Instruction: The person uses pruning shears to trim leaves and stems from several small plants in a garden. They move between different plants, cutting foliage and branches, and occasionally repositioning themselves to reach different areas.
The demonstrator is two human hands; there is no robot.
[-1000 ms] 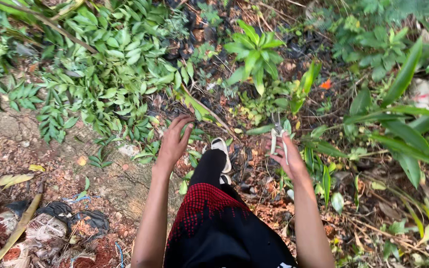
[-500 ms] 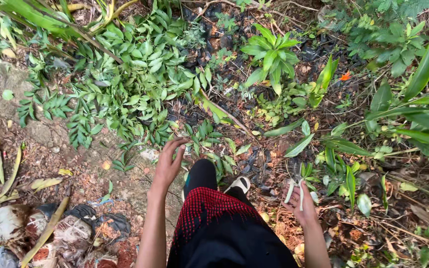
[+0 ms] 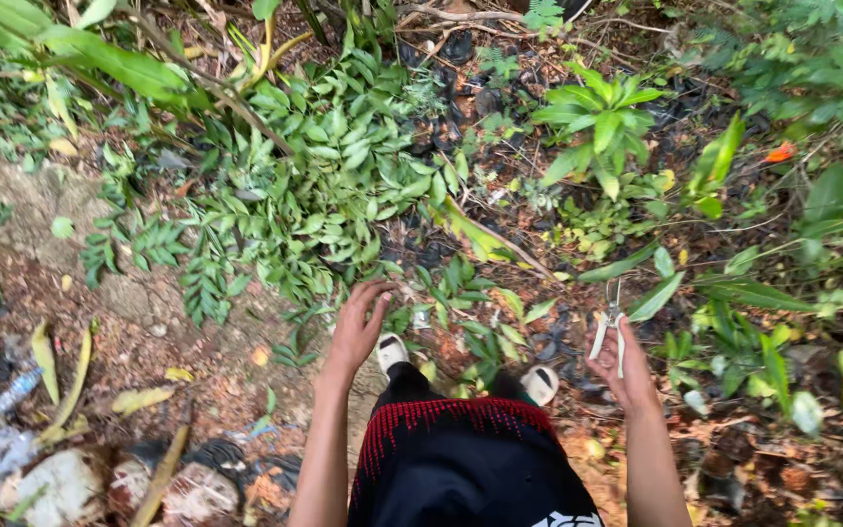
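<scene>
Both hands have shifted since the earlier frame: the left hand (image 3: 358, 327) has lifted a little toward the leafy branch (image 3: 324, 185), and the right hand (image 3: 620, 366) has come up from beside the leg. That right hand is closed around the white handles of the shears (image 3: 609, 327), blades pointing far, near a long green leaf (image 3: 656, 296). Fingers of the left hand are spread and hold nothing, just short of the foliage. Two white shoes (image 3: 541, 384) stand between the hands on leaf litter.
</scene>
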